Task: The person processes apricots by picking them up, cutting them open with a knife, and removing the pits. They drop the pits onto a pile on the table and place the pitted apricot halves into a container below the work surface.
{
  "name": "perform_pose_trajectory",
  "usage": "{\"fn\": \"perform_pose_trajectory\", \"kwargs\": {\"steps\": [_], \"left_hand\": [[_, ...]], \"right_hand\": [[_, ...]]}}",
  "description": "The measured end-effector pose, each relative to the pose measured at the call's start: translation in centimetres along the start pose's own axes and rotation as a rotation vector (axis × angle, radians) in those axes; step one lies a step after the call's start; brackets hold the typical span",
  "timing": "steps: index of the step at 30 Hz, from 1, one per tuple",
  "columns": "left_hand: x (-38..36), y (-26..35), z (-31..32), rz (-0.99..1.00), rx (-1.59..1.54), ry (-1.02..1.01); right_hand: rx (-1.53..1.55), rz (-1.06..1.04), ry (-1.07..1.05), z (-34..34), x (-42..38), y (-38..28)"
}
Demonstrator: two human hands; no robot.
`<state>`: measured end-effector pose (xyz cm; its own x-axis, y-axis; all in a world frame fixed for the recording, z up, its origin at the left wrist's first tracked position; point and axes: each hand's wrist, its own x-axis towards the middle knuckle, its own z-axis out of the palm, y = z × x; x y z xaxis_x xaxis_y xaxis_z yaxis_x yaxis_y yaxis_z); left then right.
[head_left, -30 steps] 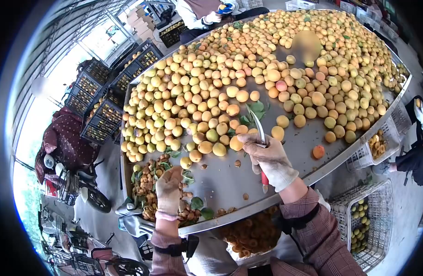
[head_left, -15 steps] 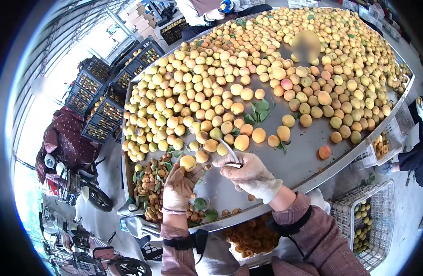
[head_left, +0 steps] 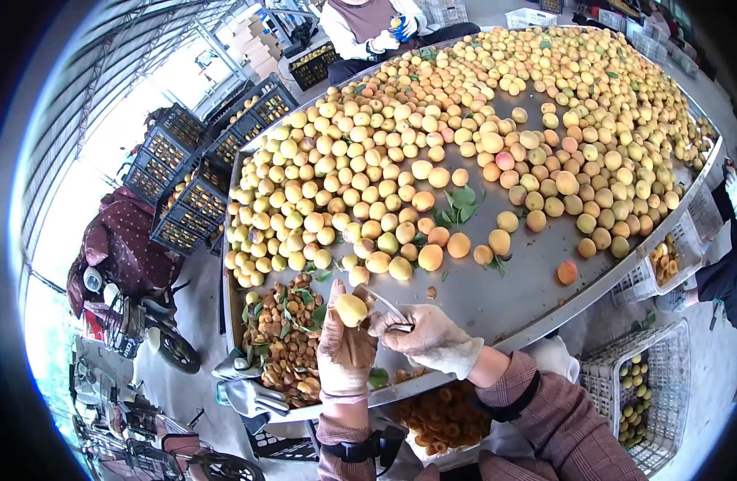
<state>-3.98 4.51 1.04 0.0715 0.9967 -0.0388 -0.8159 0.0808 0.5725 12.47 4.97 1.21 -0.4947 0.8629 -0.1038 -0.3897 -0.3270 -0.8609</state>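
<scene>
My left hand point(head_left: 346, 358), in a pale stained glove, holds a yellow apricot point(head_left: 352, 310) upright between thumb and fingers. Gripped in my gloved right hand point(head_left: 434, 340) is a small knife point(head_left: 389, 305) with a thin curved blade. The blade points up and left, its tip close to the apricot. Both hands are over the near edge of a metal table point(head_left: 496, 301). Loose apricots point(head_left: 344, 168) cover much of its surface. Left of my left hand lies a heap of brown pits and scraps point(head_left: 284, 341) mixed with leaves.
Below the table edge stands a container of halved apricots point(head_left: 444, 417). A grey crate point(head_left: 665, 361) with fruit is at my right, another white crate point(head_left: 637, 280) beyond it. Grey gloves point(head_left: 252, 393) lie at the left corner. A co-worker point(head_left: 368, 36) sits across the table.
My left hand has moved right with the apricot, closer to the knife. The blade is now beside the fruit. The whole view has shifted slightly, the table appearing lower.
</scene>
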Motion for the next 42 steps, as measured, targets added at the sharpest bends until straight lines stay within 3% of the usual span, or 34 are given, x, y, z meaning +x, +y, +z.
{"fn": "perform_pose_trajectory", "kwargs": {"steps": [1,2,3,5,9,19,21,29,33,37,39,42], "left_hand": [[-0.1,0.0,0.2,0.007,-0.008,0.006],[-0.3,-0.1,0.9,0.022,0.017,0.008],[-0.4,-0.2,1.3,0.025,0.019,0.006],[-0.6,-0.6,1.8,0.034,0.138,0.066],[-0.6,-0.8,1.6,0.020,0.144,0.026],[-1.4,-0.4,2.9,0.107,0.294,0.057],[-1.6,-0.1,3.6,0.125,0.480,0.030],[-1.5,-0.6,6.9,0.235,0.830,-0.026],[-1.2,-2.0,6.8,0.216,0.694,-0.055],[-0.5,-2.2,6.4,0.167,0.811,0.056],[-0.6,-1.4,6.9,0.143,0.826,0.037],[-1.0,-0.5,7.2,0.033,0.855,0.021]], "right_hand": [[0.029,-0.024,-0.020,0.3,-0.3,0.1],[-0.190,-0.177,0.016,-0.3,0.8,3.0],[-0.190,-0.179,0.013,-0.1,0.7,2.8],[-0.506,-0.234,0.105,0.4,0.1,2.1],[-0.690,-0.269,0.155,0.5,-0.4,0.4],[-0.860,-0.235,0.196,0.8,-0.7,0.1],[-0.929,-0.175,0.154,0.7,-0.8,-0.1],[-0.939,-0.239,0.224,0.5,-0.2,-0.1],[-0.923,-0.312,0.262,0.0,-0.3,-0.6],[-0.959,-0.378,0.283,-0.4,-0.2,0.1],[-0.589,-0.207,0.018,-0.8,-0.1,0.2],[-0.303,-0.140,-0.149,-0.9,0.3,1.3]]}}
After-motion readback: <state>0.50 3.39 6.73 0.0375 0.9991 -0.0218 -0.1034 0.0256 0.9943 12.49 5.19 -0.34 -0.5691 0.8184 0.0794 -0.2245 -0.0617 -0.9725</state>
